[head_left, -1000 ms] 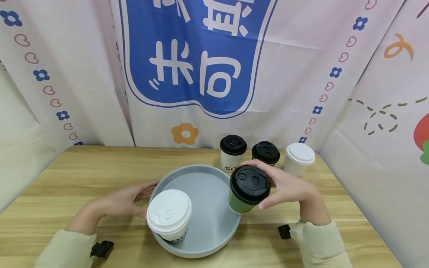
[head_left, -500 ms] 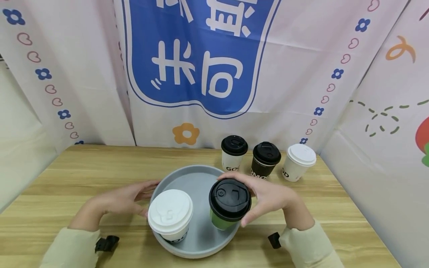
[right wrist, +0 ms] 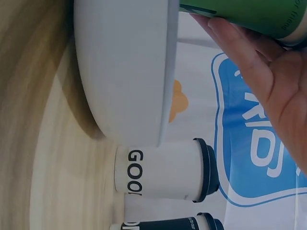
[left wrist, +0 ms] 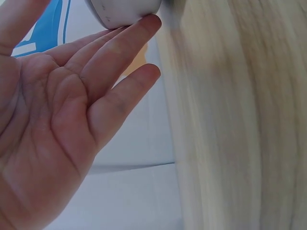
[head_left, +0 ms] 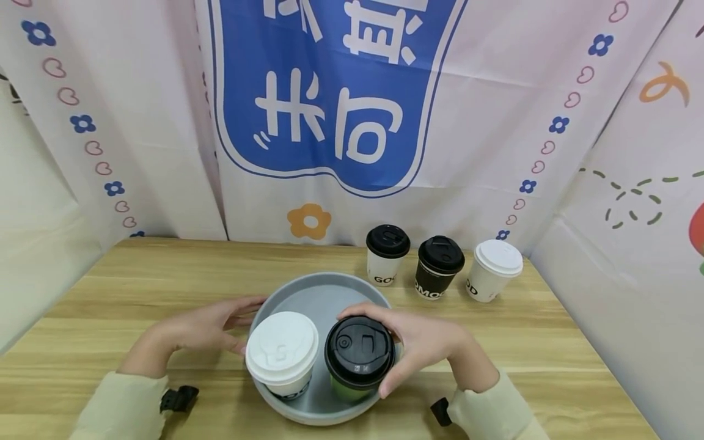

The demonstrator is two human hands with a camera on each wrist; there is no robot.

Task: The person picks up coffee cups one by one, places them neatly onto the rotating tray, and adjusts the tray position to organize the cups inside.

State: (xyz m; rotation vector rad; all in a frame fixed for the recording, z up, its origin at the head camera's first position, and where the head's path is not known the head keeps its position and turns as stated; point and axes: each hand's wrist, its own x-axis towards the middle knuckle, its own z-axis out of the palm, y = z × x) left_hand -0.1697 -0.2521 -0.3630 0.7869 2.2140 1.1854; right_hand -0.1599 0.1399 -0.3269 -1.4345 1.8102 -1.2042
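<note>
My right hand (head_left: 420, 345) grips a green paper coffee cup (right wrist: 254, 14) with a black lid (head_left: 360, 351), over the right front part of a round grey tray (head_left: 324, 287). Whether the cup's base touches the tray is hidden. On the tray's left side stands a white paper cup with a white lid (head_left: 283, 345). My left hand (head_left: 206, 330) rests at the tray's left rim, fingers extended; the left wrist view shows the fingertips (left wrist: 149, 24) against the tray's outer wall (left wrist: 124, 9).
Behind the tray to the right stand a white cup with black lid (head_left: 385, 266), a black cup (head_left: 434, 278) and a white cup with white lid (head_left: 489, 281). A wooden table (head_left: 165, 275) lies beneath, with printed cloth walls (head_left: 467, 122) around.
My right hand has carried the green cup left and toward me, from the tray's right edge to beside the white cup. The left hand stays at the rim.
</note>
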